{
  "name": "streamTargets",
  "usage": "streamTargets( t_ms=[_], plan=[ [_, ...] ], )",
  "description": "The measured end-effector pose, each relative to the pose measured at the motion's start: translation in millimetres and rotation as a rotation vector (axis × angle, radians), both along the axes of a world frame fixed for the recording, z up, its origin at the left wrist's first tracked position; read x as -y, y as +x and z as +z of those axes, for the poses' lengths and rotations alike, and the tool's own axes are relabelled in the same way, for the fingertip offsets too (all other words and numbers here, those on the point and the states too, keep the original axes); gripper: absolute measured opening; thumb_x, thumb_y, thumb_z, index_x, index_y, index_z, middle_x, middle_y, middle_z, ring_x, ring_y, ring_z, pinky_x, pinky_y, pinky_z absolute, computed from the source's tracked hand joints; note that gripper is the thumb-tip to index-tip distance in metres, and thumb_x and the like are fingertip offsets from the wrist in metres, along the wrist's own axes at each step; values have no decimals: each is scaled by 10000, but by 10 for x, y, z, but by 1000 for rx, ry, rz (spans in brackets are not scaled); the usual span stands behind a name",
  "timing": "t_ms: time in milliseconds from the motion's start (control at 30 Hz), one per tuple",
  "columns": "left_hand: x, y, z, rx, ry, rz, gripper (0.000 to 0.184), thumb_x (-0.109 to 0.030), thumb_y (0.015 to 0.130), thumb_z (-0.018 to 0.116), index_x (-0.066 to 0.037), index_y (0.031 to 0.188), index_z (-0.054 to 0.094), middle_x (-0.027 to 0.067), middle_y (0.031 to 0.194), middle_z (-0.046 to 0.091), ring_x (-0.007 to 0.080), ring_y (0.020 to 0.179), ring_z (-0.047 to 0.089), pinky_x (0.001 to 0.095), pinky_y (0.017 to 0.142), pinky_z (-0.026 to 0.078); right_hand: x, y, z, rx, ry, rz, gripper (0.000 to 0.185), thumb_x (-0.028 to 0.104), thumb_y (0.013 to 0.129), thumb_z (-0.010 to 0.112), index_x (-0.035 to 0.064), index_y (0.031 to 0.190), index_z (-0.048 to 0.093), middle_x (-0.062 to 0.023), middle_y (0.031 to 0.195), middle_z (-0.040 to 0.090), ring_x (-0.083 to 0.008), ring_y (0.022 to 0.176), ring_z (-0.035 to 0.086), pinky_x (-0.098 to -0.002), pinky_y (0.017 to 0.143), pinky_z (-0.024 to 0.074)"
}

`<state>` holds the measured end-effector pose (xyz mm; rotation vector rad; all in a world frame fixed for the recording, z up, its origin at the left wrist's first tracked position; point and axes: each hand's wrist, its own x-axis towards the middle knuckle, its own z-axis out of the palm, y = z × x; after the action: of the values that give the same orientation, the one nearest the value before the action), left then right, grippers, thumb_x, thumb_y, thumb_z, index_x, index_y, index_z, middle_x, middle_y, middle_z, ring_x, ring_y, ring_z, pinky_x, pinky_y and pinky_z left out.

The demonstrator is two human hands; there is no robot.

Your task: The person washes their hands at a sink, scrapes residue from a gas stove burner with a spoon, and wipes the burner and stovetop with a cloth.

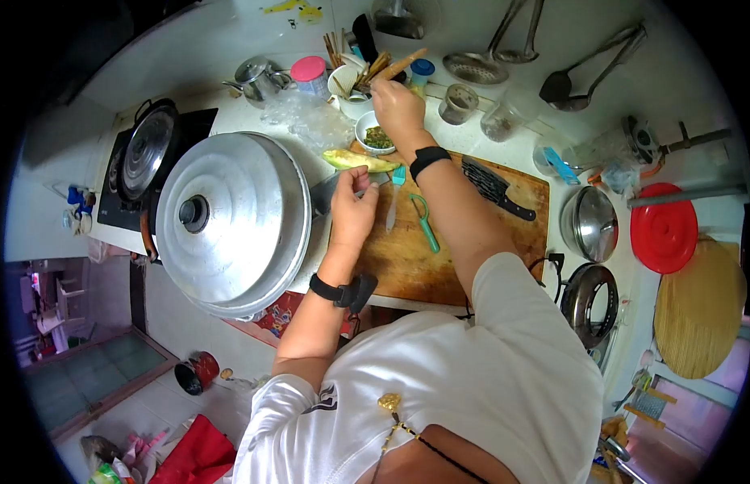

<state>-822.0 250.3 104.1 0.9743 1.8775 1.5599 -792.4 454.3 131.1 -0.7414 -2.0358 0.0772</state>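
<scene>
My left hand (353,211) is half-curled above the left edge of the wooden cutting board (407,270), thumb and fingers slightly apart. Behind it shows a grey blade (324,194), partly hidden. Just beyond its fingertips lies a pale green peeled vegetable (359,160). My right hand (397,113) reaches to the back of the counter, its fingers closed at the lower end of a long orange-brown tapered piece (403,64); the grip is partly hidden. A green peeler (426,224), a teal-headed brush (397,179) and a black-handled cleaver (500,189) lie on the board.
A large lidded aluminium pot (230,218) stands left of the board. Behind are a small bowl of chopped greens (377,137), a plastic bag (310,121) and a utensil holder (347,83). To the right are a steel lid (594,223) and a red lid (664,230).
</scene>
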Motion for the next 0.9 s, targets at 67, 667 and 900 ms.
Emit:
streamTargets(
  t_ms=[67,667,900],
  plan=[
    [31,25,-7,-9,-19,-49,306,-42,875,655,21,1164,575,108,1058,676,159,942,643,297,887,506,-22,-41,-54,38,-81,-12,57,136,864,579,112,816,599,-111,775,653,-346,711,651,-458,614,524],
    [174,275,-81,361,72,-342,211,-85,937,618,6,1124,587,73,1035,665,121,932,629,254,836,508,1011,881,-235,-313,-1098,183,144,167,916,617,69,1019,639,-144,848,683,-203,663,662,-338,663,529],
    [480,683,156,626,-256,-667,223,-176,941,628,-47,1105,548,52,901,650,119,718,619,233,604,502,1864,1667,-403,-306,-894,26,210,207,993,564,28,1101,582,-56,855,655,-132,667,583,-298,607,508]
  ],
)
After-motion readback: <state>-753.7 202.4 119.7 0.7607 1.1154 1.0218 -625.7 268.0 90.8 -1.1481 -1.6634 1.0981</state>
